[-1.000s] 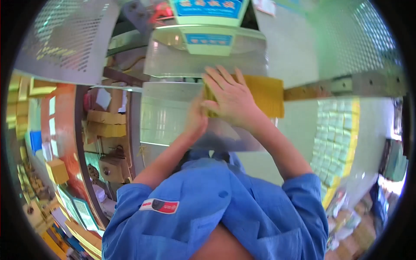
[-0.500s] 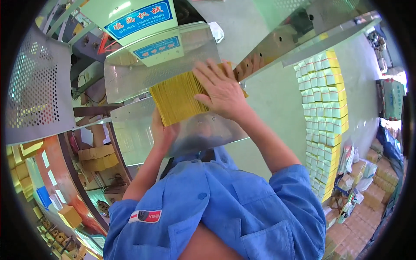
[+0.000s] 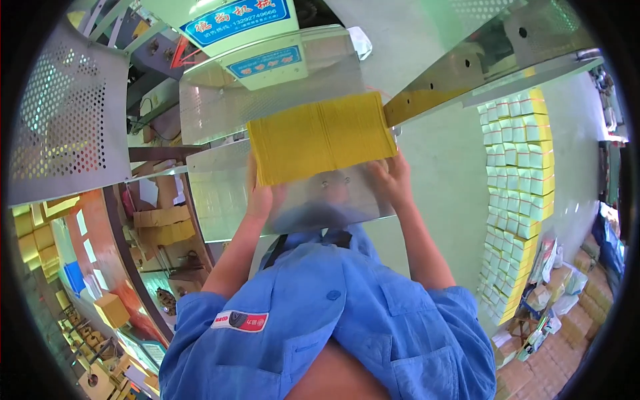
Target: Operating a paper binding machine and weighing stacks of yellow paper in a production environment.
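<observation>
A thick row of yellow paper pieces (image 3: 323, 140), like envelopes packed face to face, sits above a shiny metal tray (image 3: 220, 203). My left hand (image 3: 262, 197) grips its left end from below, with the fingers partly hidden behind the paper. At the opposite end my right hand (image 3: 392, 175) holds the lower right corner, its fingers curled under and behind. The row's edges look fairly even along the top and bottom.
A metal rail (image 3: 460, 73) runs from the tray to the upper right. Behind stands a pale machine (image 3: 267, 79) with a blue label. A perforated panel (image 3: 63, 127) is on the left. Banded white-and-yellow bundles (image 3: 520, 180) line the floor at right.
My right hand has come off the top of the yellow paper row and moved down to its right end. The whole row now shows between both hands.
</observation>
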`<state>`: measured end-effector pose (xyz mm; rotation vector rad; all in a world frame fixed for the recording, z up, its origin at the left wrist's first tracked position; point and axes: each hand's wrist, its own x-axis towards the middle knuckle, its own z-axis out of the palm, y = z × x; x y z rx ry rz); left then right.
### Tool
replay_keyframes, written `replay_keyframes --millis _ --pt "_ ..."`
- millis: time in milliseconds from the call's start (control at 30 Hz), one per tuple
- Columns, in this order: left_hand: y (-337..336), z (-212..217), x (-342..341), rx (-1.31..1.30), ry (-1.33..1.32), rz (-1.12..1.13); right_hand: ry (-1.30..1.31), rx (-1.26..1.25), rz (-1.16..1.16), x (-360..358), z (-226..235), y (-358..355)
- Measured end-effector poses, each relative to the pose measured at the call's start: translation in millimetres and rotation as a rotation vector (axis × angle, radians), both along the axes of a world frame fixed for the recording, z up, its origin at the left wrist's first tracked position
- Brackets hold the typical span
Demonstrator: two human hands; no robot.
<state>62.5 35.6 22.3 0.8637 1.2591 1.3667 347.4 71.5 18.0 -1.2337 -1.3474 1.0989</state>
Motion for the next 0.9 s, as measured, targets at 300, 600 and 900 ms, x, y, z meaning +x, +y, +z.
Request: replay_keyframes --millis 300,600,900 --pt "-24 60 -68 -0.297 0.271 -0.115 -0.539 -0.175 0.191 -31 90 15" --pt "-48 27 -61 -0.548 0.213 -0.042 -0.231 -0.314 0.306 -18 42 15" --pt "-65 22 -66 -0.472 0.108 0.027 0.257 -0.566 0.261 -9 1 10"
